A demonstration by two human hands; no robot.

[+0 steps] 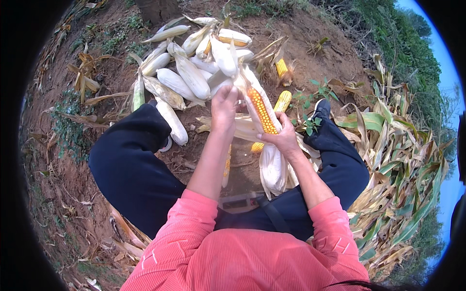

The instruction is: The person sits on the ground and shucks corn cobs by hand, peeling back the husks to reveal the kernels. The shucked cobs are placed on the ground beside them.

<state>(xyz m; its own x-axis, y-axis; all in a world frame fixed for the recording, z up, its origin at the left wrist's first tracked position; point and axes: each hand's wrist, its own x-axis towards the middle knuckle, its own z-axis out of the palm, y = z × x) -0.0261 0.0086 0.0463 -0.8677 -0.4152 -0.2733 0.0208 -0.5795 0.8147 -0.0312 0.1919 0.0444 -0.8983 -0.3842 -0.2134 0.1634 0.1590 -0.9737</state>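
Between my hands is a partly husked ear of corn, its orange-yellow kernels bare along one side and pale husk still around the rest. My left hand is closed at the upper end, pinching the husk; its fingertips are partly hidden. Around the lower end my right hand is closed, with the thumb across the kernels. Loose white husk hangs below the right hand. Just beyond that hand lies a bare yellow cob, and another cob shows beneath it.
A pile of ears in pale husks lies ahead and to the left. One husked ear rests by my left foot. Another bare cob is between my legs. Dry stalks and leaves cover the right side; green weeds grow near my right shoe.
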